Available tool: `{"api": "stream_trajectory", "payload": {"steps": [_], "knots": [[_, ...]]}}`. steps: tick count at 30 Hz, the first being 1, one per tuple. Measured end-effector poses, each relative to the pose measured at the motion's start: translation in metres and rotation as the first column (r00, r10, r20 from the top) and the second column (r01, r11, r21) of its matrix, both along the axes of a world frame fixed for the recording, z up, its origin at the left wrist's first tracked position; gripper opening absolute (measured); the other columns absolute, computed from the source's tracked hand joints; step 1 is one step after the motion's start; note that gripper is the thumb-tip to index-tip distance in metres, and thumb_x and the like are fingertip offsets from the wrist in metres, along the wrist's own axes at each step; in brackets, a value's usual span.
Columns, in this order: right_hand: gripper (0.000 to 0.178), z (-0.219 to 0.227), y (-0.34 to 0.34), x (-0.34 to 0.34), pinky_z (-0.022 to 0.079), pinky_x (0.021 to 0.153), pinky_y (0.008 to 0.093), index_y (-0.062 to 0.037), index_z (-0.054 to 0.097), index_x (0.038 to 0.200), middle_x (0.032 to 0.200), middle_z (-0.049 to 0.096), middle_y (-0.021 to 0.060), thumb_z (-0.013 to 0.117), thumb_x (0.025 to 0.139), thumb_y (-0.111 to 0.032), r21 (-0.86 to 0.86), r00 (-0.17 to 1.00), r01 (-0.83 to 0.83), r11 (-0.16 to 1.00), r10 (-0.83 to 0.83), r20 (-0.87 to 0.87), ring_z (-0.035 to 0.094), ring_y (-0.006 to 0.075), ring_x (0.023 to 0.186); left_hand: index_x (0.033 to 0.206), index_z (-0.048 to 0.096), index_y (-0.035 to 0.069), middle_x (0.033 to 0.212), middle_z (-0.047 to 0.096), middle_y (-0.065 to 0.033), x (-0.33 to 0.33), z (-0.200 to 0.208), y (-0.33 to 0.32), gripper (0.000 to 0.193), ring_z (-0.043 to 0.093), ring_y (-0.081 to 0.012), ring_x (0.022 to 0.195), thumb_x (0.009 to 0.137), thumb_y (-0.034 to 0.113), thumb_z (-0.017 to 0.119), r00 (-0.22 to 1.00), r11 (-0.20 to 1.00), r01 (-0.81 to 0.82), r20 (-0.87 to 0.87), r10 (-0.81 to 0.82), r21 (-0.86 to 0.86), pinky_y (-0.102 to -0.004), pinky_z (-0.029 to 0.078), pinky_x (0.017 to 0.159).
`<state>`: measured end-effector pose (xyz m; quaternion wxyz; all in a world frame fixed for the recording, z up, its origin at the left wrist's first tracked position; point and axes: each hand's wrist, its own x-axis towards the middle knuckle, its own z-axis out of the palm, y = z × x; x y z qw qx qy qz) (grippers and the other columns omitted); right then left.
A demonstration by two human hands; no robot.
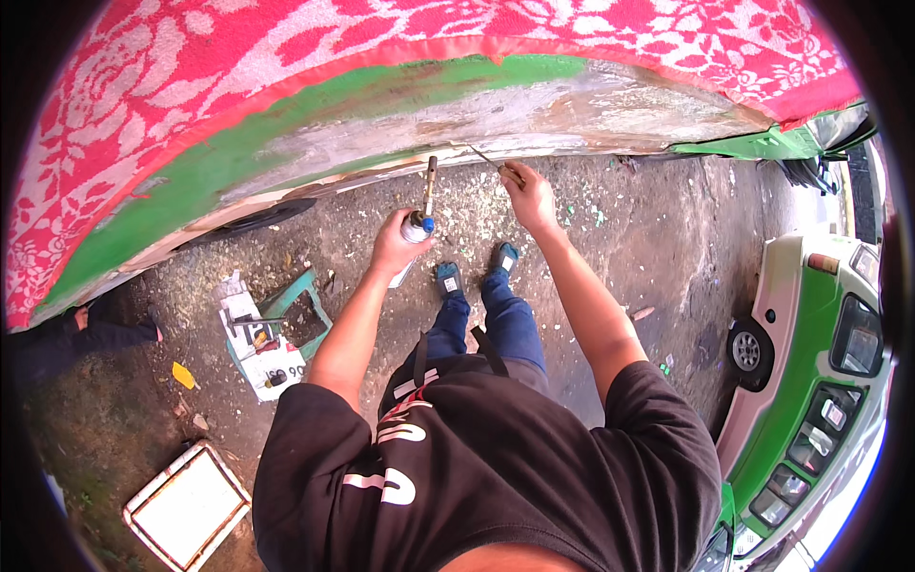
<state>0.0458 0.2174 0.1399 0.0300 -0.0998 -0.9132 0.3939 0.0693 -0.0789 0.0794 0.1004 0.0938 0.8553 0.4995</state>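
Note:
My left hand (393,246) is wrapped round the canister of a gas torch (431,191), whose brass-coloured nozzle points away from me towards a vehicle's body panel (381,133). No flame can be made out. In my right hand (534,202) is a scraper (488,160) with a thin blade and a wooden-looking handle. Its tip is at or close to the panel's lower edge; whether it touches, I cannot tell. Green paint covers part of the panel, while a long stretch is bare, whitish and brown. A red and white floral cloth (286,48) drapes over the panel's top.
Paint flakes litter the concrete ground (610,248) around my feet. To the left stands a green stool-like frame (312,296) with a white printed plate (250,348) on it. A white framed panel (186,510) lies lower left. Another person's leg (105,336) shows far left; a green-and-white van (805,353) stands right.

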Motion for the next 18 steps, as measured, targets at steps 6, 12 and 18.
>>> {"api": "stream_trajectory", "payload": {"steps": [6,12,18], "knots": [[0.037,-0.014,0.009,0.021,0.050,0.095,0.0371,-0.0031,0.065,0.124,0.119,0.069,0.0178,0.068,0.093,-0.023,-0.101,0.992,0.080,0.992,-0.069,0.106,0.067,0.0293,0.110,0.117,0.056,0.005,0.113,0.063,-0.0143,0.016,0.007,0.013,0.065,0.065,-0.0325,0.103,0.065,0.023,0.091,0.987,0.996,0.018,-0.156,-0.032,-0.090,-0.0399,0.054,0.088],[0.032,-0.030,0.026,0.045,0.051,0.077,0.0316,-0.0009,0.055,0.124,0.100,0.065,0.0081,0.060,0.098,-0.020,-0.378,0.968,0.226,0.898,-0.164,0.188,0.062,0.0160,0.084,0.119,0.055,0.007,0.119,0.062,-0.0142,0.024,0.017,0.028,0.068,0.065,-0.0345,0.108,0.063,0.022,0.090,0.949,0.987,0.069,-0.296,-0.110,-0.146,-0.0413,0.056,0.088],[0.033,-0.018,0.025,0.074,0.049,0.072,0.0301,-0.0005,0.048,0.122,0.095,0.060,0.0065,0.059,0.095,-0.015,-0.552,0.932,0.355,0.754,-0.242,0.269,0.056,0.0143,0.076,0.119,0.056,0.007,0.121,0.062,-0.0142,0.018,0.033,0.043,0.066,0.065,-0.0344,0.108,0.064,0.022,0.089,0.937,0.987,0.040,-0.336,-0.091,-0.155,-0.0420,0.056,0.089]]}}
